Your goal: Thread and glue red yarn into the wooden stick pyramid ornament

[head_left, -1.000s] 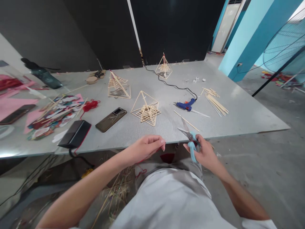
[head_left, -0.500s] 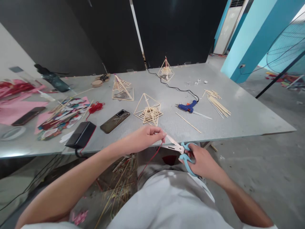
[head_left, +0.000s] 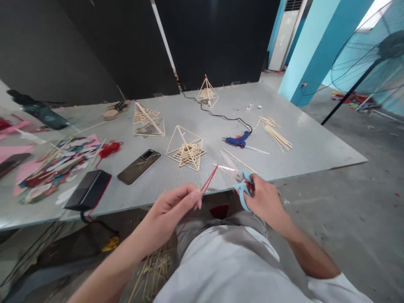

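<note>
My left hand (head_left: 175,207) pinches a length of red thread (head_left: 208,182) that sticks up past my fingertips and also hangs down towards my lap. My right hand (head_left: 263,198) grips light blue scissors (head_left: 237,176) with the blades parted, their tips close to the upper end of the thread. Both hands are at the near edge of the grey table (head_left: 315,147). A stick pyramid (head_left: 185,148) stands just beyond them.
Two more stick pyramids (head_left: 145,120) (head_left: 207,91), a blue glue gun (head_left: 236,140) with black cord, loose sticks (head_left: 276,135), a phone (head_left: 139,160), a black box (head_left: 88,189), red yarn (head_left: 109,148) and paper scraps (head_left: 59,162) lie on the table. A fan (head_left: 372,54) stands at the right.
My left hand dropped lower and left, pulling the red thread up taut. The scissors swung from beside my fingers to the thread's upper end, blades parted. The view shifted right.
</note>
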{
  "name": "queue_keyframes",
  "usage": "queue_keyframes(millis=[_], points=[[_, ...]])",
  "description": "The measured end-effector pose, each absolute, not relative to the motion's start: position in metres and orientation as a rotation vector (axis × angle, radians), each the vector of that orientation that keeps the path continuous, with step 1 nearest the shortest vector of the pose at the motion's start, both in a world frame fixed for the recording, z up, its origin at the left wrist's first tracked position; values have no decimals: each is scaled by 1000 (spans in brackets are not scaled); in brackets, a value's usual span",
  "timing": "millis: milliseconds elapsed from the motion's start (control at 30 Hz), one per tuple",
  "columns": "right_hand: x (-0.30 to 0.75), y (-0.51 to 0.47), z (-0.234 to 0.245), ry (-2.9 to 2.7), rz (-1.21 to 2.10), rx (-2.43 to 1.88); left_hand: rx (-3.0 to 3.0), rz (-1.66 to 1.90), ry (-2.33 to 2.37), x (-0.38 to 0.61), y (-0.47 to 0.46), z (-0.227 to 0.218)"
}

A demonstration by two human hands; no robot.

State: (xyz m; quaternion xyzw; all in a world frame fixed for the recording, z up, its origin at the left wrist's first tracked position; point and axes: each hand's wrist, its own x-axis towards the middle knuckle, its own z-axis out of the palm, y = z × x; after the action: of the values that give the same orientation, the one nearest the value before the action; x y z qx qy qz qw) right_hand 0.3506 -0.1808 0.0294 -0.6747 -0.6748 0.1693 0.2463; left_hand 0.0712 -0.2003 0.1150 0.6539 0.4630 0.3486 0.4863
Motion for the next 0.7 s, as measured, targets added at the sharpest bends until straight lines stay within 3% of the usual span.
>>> queue_keyframes(millis=[133, 300, 700], points=[[355, -169, 27, -1738, 337, -1770, 1214, 1091, 1114, 69, -186, 72], [351, -153, 22, -1689, 283, -1782, 878, 1049, 867, 89, -164, 38], [345, -136, 9, -1714, 282, -1767, 894, 967, 851, 101, -153, 30]])
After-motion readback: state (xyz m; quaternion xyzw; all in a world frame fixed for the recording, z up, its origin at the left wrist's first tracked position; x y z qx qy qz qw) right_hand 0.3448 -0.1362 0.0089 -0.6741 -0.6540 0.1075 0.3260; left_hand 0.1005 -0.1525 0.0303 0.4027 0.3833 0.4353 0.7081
